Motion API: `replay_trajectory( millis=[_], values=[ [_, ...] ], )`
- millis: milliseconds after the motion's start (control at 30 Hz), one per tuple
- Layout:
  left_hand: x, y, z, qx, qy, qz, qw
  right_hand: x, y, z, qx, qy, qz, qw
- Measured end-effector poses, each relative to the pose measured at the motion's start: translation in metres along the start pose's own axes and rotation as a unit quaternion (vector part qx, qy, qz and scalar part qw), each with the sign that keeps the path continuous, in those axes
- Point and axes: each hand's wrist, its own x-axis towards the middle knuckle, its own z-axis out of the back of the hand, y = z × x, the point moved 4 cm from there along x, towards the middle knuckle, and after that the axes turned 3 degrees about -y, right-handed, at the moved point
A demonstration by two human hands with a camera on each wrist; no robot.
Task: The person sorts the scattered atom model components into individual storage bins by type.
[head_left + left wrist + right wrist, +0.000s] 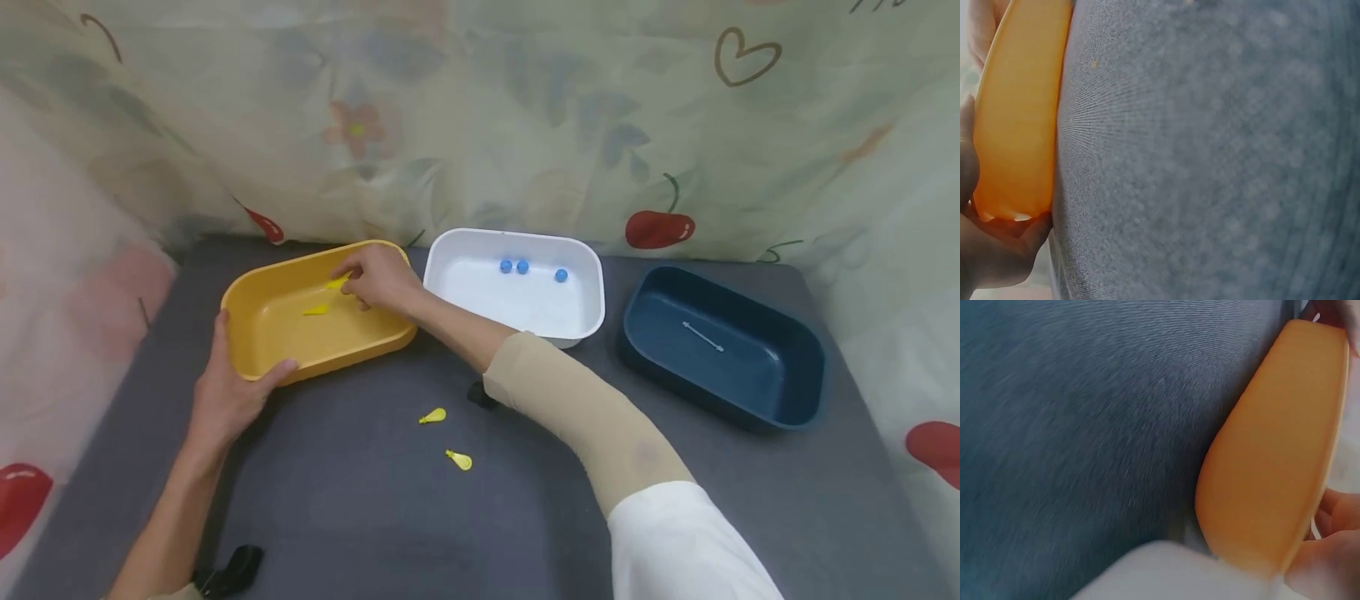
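Observation:
My left hand (228, 387) grips the near-left corner of a yellow tub (322, 367), its thumb along the near side and its fingers on the left side. My right hand (382, 279) reaches over the tub's right part, fingers bent down inside. Right at its fingertips is a small yellow piece (337, 283), partly hidden; I cannot tell whether the fingers pinch it. Another yellow piece (317, 309) lies on the tub floor. In front of the tub, two small yellow teardrop-shaped pieces, like uninflated balloons, lie on the grey cloth: one farther (432, 416), one nearer (459, 460).
A white tub (517, 321) with three blue balls (522, 267) stands right of the yellow one, behind my right forearm. Farther right, a dark blue tub (750, 383) holds a thin white stick (702, 337). A patterned curtain (480, 125) hangs behind the table.

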Motion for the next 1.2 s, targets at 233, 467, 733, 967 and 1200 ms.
replay_trajectory(
  millis=[233, 467, 733, 967, 1200],
  values=[
    [0.000, 0.000, -0.001, 0.013, -0.003, 0.001, 0.9999, 0.013, -0.008, -0.010, -0.005, -0.027, -0.019, 0.9994],
    [0.000, -0.003, -0.003, 0.011, -0.001, -0.001, 0.9999, 0.016, -0.018, -0.016, -0.034, -0.035, -0.048, 0.9976],
    [0.000, -0.003, -0.002, 0.013, -0.001, 0.011, 0.9999, 0.021, -0.023, -0.027, -0.026, -0.003, -0.090, 0.9956],
    [0.001, -0.004, -0.001, 0.016, -0.001, 0.010, 0.9998, 0.022, -0.024, -0.029, -0.043, 0.007, -0.115, 0.9924],
    [0.001, -0.003, -0.001, 0.022, -0.003, 0.002, 0.9998, 0.021, -0.023, -0.029, -0.043, 0.004, -0.111, 0.9928]
  ],
)
